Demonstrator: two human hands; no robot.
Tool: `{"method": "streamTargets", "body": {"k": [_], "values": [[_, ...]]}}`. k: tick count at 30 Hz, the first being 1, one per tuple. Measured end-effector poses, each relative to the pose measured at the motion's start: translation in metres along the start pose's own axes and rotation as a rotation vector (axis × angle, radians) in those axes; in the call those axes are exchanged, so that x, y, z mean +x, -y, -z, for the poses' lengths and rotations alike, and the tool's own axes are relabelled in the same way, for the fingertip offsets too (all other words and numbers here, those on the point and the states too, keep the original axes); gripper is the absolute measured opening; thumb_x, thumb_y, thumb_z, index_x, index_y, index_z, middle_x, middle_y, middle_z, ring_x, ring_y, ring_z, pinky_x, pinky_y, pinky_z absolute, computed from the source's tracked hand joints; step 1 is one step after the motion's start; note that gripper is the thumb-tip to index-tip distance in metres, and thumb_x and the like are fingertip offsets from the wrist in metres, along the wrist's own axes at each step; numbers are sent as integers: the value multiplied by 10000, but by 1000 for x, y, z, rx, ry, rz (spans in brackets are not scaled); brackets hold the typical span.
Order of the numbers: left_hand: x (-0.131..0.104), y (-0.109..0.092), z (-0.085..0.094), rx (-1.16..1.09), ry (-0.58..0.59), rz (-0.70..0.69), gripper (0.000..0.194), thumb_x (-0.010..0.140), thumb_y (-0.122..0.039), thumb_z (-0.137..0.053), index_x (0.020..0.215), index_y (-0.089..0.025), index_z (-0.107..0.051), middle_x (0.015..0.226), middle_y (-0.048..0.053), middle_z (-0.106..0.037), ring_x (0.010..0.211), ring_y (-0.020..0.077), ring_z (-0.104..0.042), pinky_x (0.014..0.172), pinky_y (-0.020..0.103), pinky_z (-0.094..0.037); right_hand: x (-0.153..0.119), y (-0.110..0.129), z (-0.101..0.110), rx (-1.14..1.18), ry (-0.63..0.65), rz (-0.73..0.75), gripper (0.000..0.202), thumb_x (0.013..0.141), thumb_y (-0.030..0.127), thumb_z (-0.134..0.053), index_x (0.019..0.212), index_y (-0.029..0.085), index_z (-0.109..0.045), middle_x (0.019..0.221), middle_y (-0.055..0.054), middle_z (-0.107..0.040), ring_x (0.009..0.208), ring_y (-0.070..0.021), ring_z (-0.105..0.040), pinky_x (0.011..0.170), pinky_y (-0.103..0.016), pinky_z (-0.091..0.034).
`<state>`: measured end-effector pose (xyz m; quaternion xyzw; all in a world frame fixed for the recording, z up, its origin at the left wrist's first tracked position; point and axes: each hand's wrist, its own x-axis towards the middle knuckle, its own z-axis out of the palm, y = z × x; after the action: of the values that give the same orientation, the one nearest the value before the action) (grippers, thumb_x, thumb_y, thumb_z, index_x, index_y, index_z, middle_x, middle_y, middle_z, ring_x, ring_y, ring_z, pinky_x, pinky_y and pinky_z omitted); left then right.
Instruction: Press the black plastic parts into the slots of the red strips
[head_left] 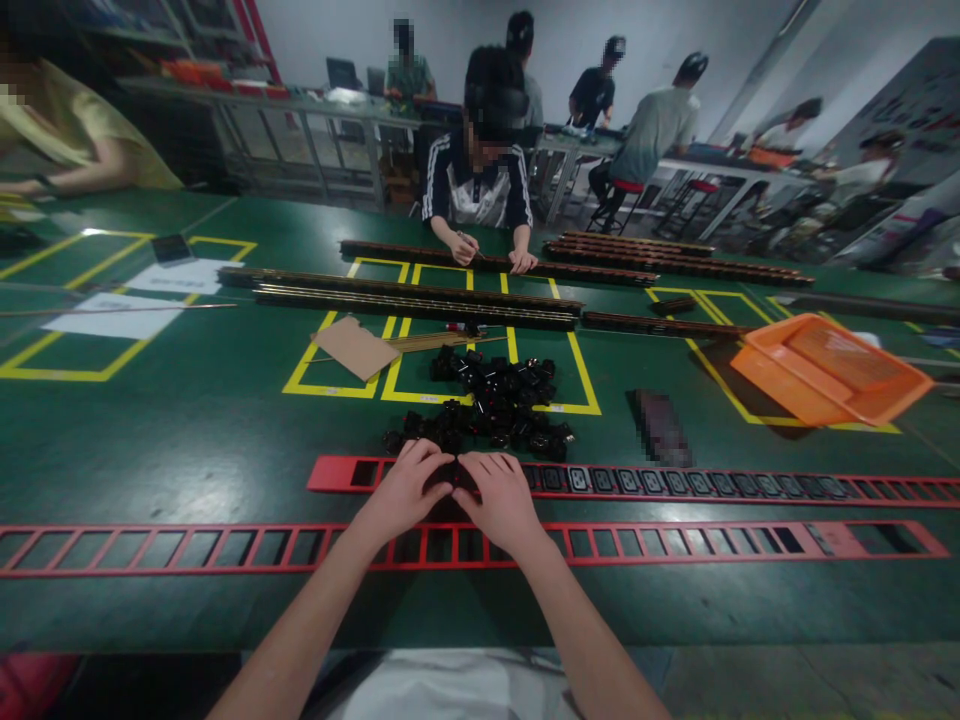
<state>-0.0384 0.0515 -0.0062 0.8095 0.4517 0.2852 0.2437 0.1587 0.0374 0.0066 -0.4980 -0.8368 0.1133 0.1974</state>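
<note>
Both hands sit side by side on the upper red slotted strip (675, 482), fingertips nearly meeting. The left hand (409, 490) curls its fingers down over a small black part (448, 476) at the strip; the right hand (499, 497) lies just beside it with its fingers bent over the same spot. Whether either hand truly grips the part or only presses on it cannot be told, since the fingers cover it. To the right of the hands, the strip's slots are already filled with black sockets; to the left, a few slots stand open. A second red strip (187, 548), its slots unfilled, lies nearer the person, passing under the wrists. Just beyond the fingers a heap of loose black sockets (495, 395) rests on the green table (187, 420), inside yellow floor-tape boxes. An orange tray (829, 368) sits well off to the right. A cardboard piece (354, 346) lies near the heap. White sheets at the far left carry print too small to read; no brand shows anywhere.
</note>
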Motion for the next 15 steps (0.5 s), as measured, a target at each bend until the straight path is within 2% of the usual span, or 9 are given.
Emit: {"method": "streamTargets", "body": {"k": [7, 15], "values": [[-1, -3, 3, -9, 13, 1, 347, 839, -125, -577, 1175, -203, -618, 1045, 70, -549, 997, 234, -503, 930, 441, -461, -1, 1, 1, 34, 3, -10, 355, 889, 290, -631, 1236, 235, -574, 1225, -62, -654, 1135, -227, -571, 1022, -419, -365], [-2, -3, 3, 27, 1, 5, 344, 812, -149, -631, 1148, -219, -628, 1048, 62, -574, 983, 234, -526, 900, 428, -467, 0, 2, 1, 16, -7, -12, 338, 869, 283, -647, 1198, 238, -587, 1195, -52, -667, 1117, -218, -582, 1010, -405, -376]]}}
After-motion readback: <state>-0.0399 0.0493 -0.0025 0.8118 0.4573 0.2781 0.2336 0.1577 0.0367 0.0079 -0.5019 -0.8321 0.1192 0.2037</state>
